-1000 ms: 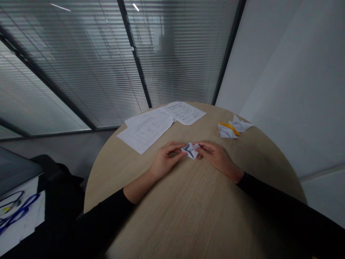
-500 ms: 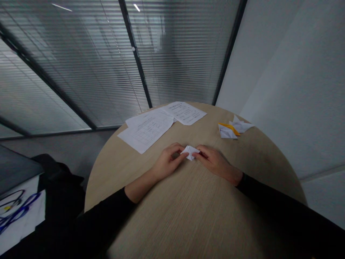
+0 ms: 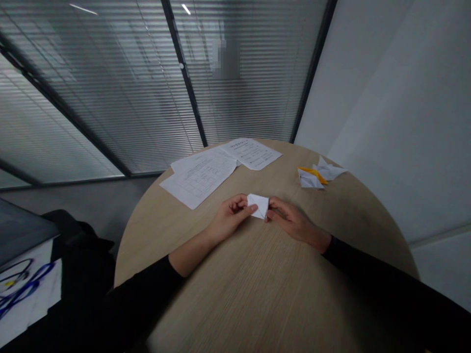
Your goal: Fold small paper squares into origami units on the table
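A small white folded paper [image 3: 258, 203] is held just above the middle of the round wooden table [image 3: 235, 274]. My left hand [image 3: 231, 215] pinches its left side, thumb on the near face and fingers behind. On the right edge, my right hand [image 3: 290, 219] closes its thumb and fingers round the paper's side. The face towards me looks nearly square, with a crease running down to the lower right corner. The fingertips behind the paper are partly hidden.
Printed sheets [image 3: 206, 179] overlap at the table's far left. Folded paper pieces, white [image 3: 328, 170] and yellow-and-white [image 3: 312, 177], sit at the far right. Blue cords [image 3: 27, 289] lie on white paper at lower left. Glass with blinds [image 3: 243, 98] stands behind the table.
The folded paper has turned in my hands: its pointed, diamond-like outline with meeting creases now shows as a nearly square, flatter face. Both hands stay in about the same place.
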`<state>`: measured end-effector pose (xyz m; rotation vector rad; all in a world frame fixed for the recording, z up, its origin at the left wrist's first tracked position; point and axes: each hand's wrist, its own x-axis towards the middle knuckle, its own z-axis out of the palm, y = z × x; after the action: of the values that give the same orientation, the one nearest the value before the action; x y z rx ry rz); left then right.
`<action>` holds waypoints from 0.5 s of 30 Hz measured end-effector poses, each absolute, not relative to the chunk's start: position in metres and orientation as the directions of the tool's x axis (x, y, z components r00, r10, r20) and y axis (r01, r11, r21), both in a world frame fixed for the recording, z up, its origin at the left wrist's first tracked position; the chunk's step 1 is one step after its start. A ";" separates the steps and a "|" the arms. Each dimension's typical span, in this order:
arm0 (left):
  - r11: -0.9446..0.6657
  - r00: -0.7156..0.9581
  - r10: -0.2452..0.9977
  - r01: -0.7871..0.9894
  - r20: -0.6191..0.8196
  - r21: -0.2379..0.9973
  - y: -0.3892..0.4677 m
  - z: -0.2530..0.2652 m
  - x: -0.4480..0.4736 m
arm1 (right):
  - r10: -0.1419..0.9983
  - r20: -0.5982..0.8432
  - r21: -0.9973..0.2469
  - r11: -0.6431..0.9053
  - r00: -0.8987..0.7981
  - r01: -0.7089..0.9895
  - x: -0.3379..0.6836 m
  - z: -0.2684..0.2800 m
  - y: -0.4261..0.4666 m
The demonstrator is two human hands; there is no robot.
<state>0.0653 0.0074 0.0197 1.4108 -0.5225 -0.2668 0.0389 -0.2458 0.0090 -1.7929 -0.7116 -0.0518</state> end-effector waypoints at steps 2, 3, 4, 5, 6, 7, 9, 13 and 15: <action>0.185 0.860 -0.481 -0.090 0.170 0.979 0.008 0.020 0.066 | 0.431 0.378 -0.866 -0.150 0.819 0.478 0.041 0.007 -0.244; 0.198 0.860 -0.484 -0.072 0.161 0.978 0.008 0.021 0.066 | 0.428 0.375 -0.871 -0.140 0.822 0.470 0.041 0.007 -0.243; 0.210 0.859 -0.488 -0.055 0.153 0.976 0.008 0.021 0.066 | 0.427 0.371 -0.878 -0.127 0.825 0.461 0.042 0.006 -0.242; 0.221 0.858 -0.491 -0.041 0.147 0.974 0.008 0.022 0.066 | 0.427 0.366 -0.885 -0.113 0.827 0.451 0.042 0.007 -0.241; 0.230 0.857 -0.495 -0.029 0.143 0.973 0.008 0.023 0.066 | 0.429 0.364 -0.891 -0.099 0.827 0.443 0.042 0.007 -0.240; 0.236 0.856 -0.498 -0.021 0.140 0.972 0.008 0.024 0.066 | 0.431 0.365 -0.893 -0.090 0.825 0.441 0.041 0.008 -0.240; 0.240 0.856 -0.500 -0.012 0.134 0.971 0.008 0.025 0.066 | 0.434 0.380 -0.884 -0.090 0.817 0.459 0.038 0.010 -0.239; 0.226 0.869 -0.481 -0.002 0.113 0.974 0.008 0.026 0.067 | 0.432 0.436 -0.844 -0.108 0.789 0.526 0.034 0.014 -0.239; 0.211 0.877 -0.471 0.004 0.099 0.977 0.008 0.025 0.067 | 0.409 0.457 -0.830 -0.123 0.790 0.544 0.034 0.013 -0.239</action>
<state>0.0672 0.0078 0.0253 1.3264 -0.4195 -0.3432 0.0340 -0.2387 0.0130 -1.7464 -0.7455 -0.1355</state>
